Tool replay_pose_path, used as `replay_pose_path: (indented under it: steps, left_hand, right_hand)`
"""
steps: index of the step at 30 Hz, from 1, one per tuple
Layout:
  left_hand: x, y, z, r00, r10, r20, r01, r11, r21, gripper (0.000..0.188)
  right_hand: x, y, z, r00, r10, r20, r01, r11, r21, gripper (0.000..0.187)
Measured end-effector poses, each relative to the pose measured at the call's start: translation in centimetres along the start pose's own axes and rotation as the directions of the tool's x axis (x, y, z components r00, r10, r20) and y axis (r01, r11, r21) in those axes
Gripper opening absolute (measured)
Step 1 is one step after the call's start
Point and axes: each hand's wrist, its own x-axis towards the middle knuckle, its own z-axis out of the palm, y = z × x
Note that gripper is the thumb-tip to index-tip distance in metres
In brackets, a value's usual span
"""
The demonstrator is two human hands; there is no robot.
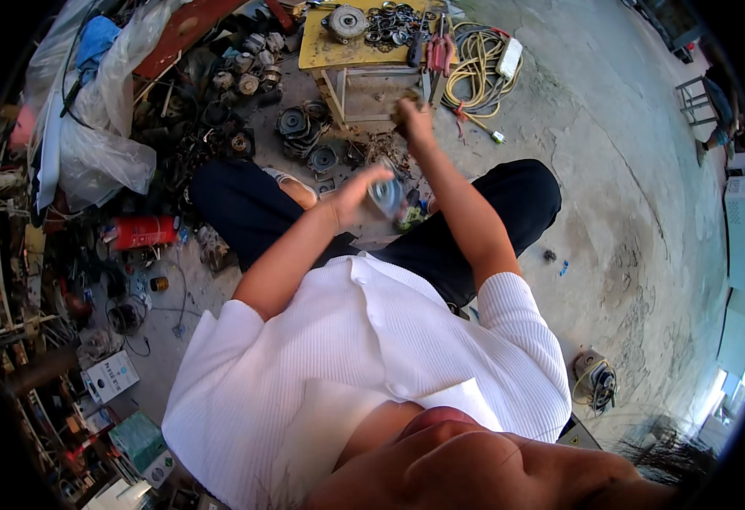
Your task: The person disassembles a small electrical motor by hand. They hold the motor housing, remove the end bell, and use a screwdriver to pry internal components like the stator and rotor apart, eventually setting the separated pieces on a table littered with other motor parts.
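My left hand is between my knees, its fingers closed on a round grey metal part that is blurred by motion. My right hand is raised near the front edge of a low yellow-topped table. Its fingers are curled around something small and brownish, too unclear to name. Below the metal part lies a green and black tool, partly hidden by my leg. On the tabletop are a round metal motor housing, a heap of metal rings and red-handled pliers.
Coiled yellow cable with a white power strip lies right of the table. Piled motor parts cover the floor left of it. A red cylinder lies beyond my left knee, and a wire-wrapped motor is at right.
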Motion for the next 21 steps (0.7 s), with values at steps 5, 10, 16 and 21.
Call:
replay_pose_path:
  steps: [5,10,16,21]
  left_hand:
    - [-1.4,-0.6,-2.6,0.990,0.086,-0.114,-0.088,0.996,-0.017,0.039]
    - [-1.5,3.8,-3.6,0.957,0.157,-0.245,-0.150,0.988,0.049,0.046]
    - [-0.7,6.5,-5.7,0.971,0.150,-0.187,-0.153,0.988,-0.004,0.058]
    - [-2.5,10.7,-8.4,0.958,0.246,-0.147,-0.245,0.969,0.026,0.065]
  right_hand:
    - [2.4,-1.0,-4.5,0.878,0.476,-0.058,-0.474,0.843,-0.256,0.044]
    - [-1.8,-1.0,-2.0,0.761,0.647,0.041,-0.632,0.754,-0.179,0.050]
    - [-1.9,-1.8,-2.3,0.683,0.657,0.319,-0.697,0.717,0.015,0.058]
    - [-2.9,-2.3,-1.1,0.661,0.668,0.341,-0.720,0.693,0.036,0.069]
